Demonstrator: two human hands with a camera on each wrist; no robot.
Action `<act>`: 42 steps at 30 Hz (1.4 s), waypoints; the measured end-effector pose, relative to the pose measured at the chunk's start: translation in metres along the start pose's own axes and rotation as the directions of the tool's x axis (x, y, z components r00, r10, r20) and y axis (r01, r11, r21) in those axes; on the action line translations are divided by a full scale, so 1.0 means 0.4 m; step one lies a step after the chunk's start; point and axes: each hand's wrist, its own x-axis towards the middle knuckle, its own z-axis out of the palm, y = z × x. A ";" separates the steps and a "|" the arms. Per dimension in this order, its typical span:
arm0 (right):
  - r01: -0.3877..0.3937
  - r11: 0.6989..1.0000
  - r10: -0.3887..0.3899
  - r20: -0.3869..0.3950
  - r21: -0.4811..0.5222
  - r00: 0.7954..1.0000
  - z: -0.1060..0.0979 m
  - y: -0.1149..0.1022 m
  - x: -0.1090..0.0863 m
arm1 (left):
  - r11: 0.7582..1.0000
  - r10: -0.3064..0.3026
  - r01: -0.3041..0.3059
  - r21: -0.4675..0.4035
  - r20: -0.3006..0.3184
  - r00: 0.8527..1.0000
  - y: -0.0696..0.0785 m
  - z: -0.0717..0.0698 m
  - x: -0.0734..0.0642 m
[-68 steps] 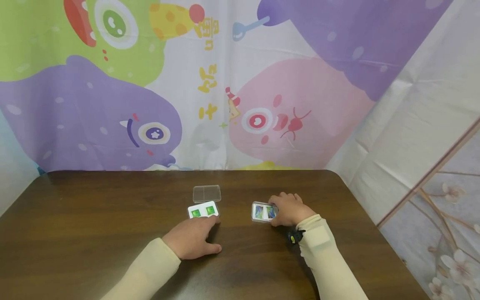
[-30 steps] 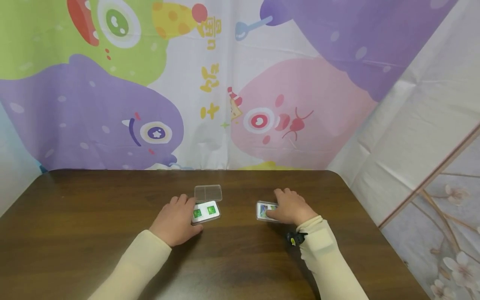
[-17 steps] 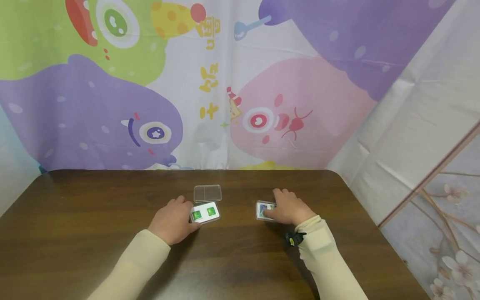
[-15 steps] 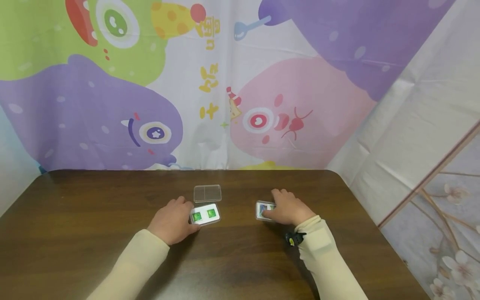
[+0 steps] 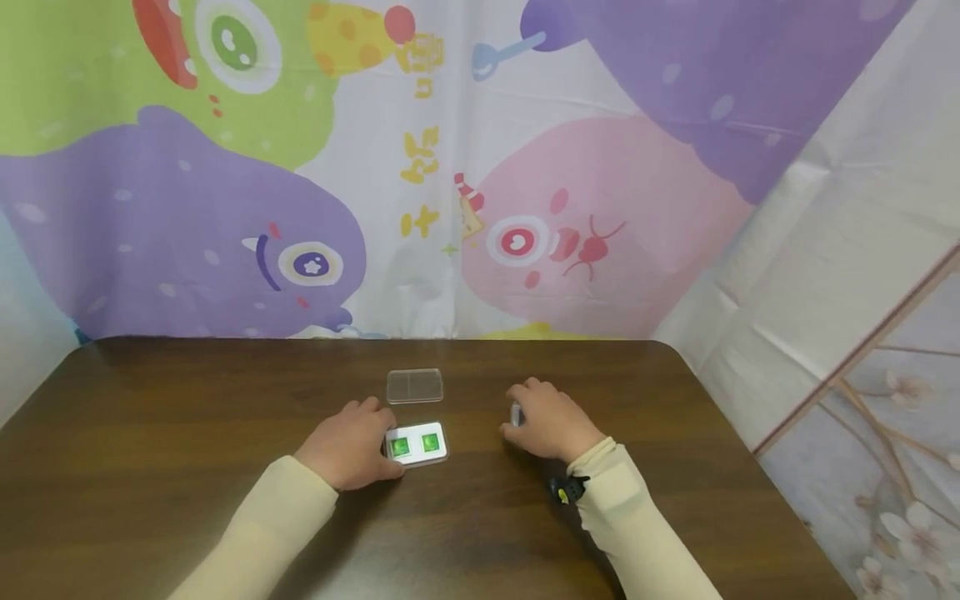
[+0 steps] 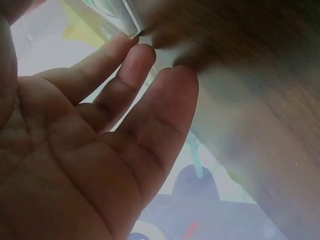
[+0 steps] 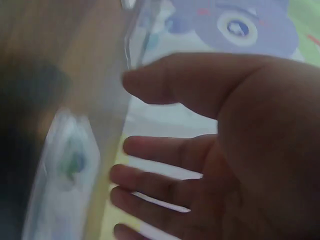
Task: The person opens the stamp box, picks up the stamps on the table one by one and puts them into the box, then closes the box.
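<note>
My left hand [image 5: 348,446] pinches the left end of a clear plastic case [image 5: 442,458], thumb at the near corner and fingers at the far one. Inside it lies a white card [image 5: 416,444] with two green square pictures. In the left wrist view a corner of the case [image 6: 117,15] meets a fingertip. My right hand [image 5: 557,421] hovers with spread fingers over a second clear case [image 5: 516,414], mostly hidden in the head view. The right wrist view shows that case [image 7: 70,170], blurred, apart from the straight fingers.
A flat clear rectangular piece like a case lid [image 5: 415,387], with a line across it, lies behind the left case. The brown wooden table [image 5: 225,392] ends at a cartoon-printed cloth [image 5: 405,283]. A black band [image 5: 567,490] is at my right wrist.
The left case has slid slightly nearer and rightward with my left hand's thumb. My right hand has shifted left over the second case, covering most of it and its blue-green pictures.
</note>
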 end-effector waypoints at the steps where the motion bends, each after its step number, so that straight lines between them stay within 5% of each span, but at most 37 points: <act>1: 0.024 1.000 -0.024 -0.006 -0.004 1.000 0.008 -0.012 0.003 | 1.000 -0.002 0.002 0.001 0.000 1.000 -0.002 0.000 -0.001; 11: 0.155 0.984 -0.156 -0.013 -0.090 0.988 0.059 -0.100 0.053 | 1.000 -0.010 0.010 0.008 -0.002 1.000 0.001 -0.001 -0.003; 21: 0.124 0.976 -0.132 -0.034 -0.177 0.991 0.090 -0.149 0.088 | 1.000 -0.018 0.018 0.010 -0.010 1.000 0.005 0.002 -0.004; 42: 0.138 0.974 -0.125 0.080 -0.179 0.989 0.100 -0.156 0.122 | 1.000 -0.024 0.024 0.002 -0.002 1.000 0.009 0.000 -0.001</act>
